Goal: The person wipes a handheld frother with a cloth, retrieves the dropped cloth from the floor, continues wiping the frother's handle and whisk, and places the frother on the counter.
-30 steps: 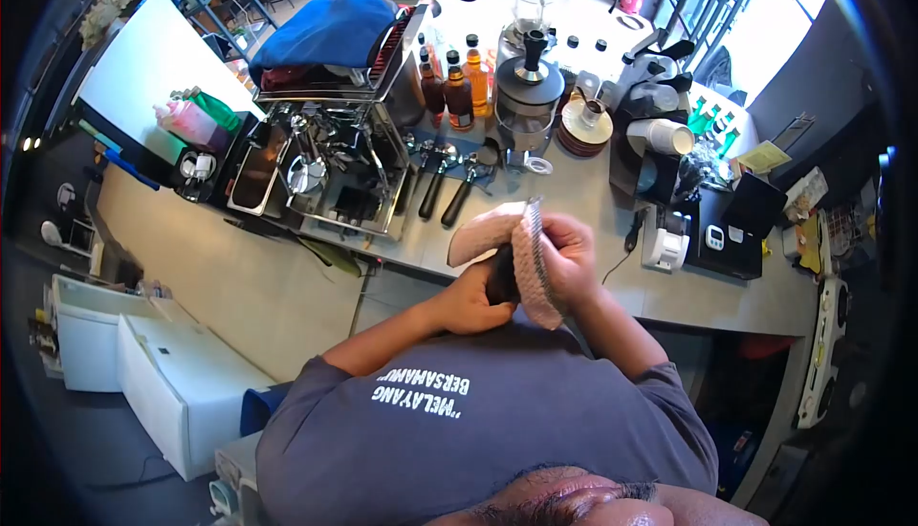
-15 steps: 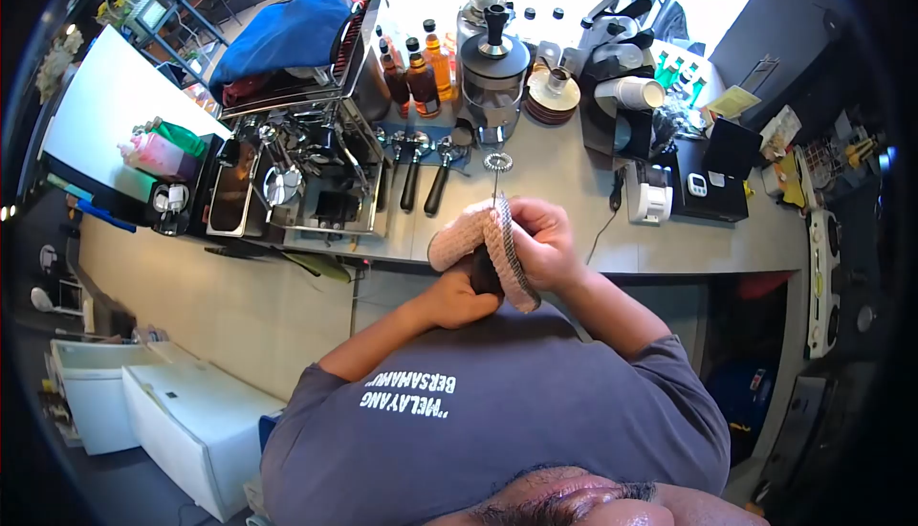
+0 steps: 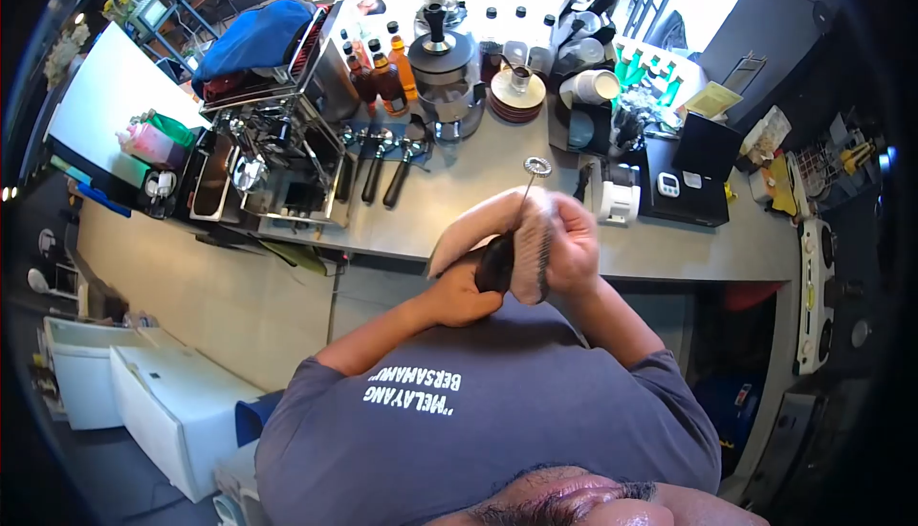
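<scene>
Low in front of my shirt, my left hand [image 3: 459, 295] is closed round the black handle of a handheld milk frother [image 3: 494, 264]. The frother stands nearly upright, tilted a little right. Its thin wand rises to a round wire whisk at the top. My right hand [image 3: 576, 253] pinches a pale pink cloth [image 3: 532, 258] around the wand, just below the whisk. One part of the cloth hangs down beside the handle; another drapes left over my left hand. The cloth and right fingertips are slightly blurred.
An espresso machine [image 3: 277, 158] stands on the left of the counter [image 3: 459, 210], with portafilters [image 3: 397, 172] beside it. Syrup bottles [image 3: 389, 81], a coffee grinder [image 3: 446, 86] and stacked saucers [image 3: 517, 96] line the back. Paper cups [image 3: 595, 87] and a black box [image 3: 684, 196] are to the right.
The frother's whisk has shifted right and tilts more. The cloth has swung and spread further left, and my right hand has moved slightly right. The view has turned a little.
</scene>
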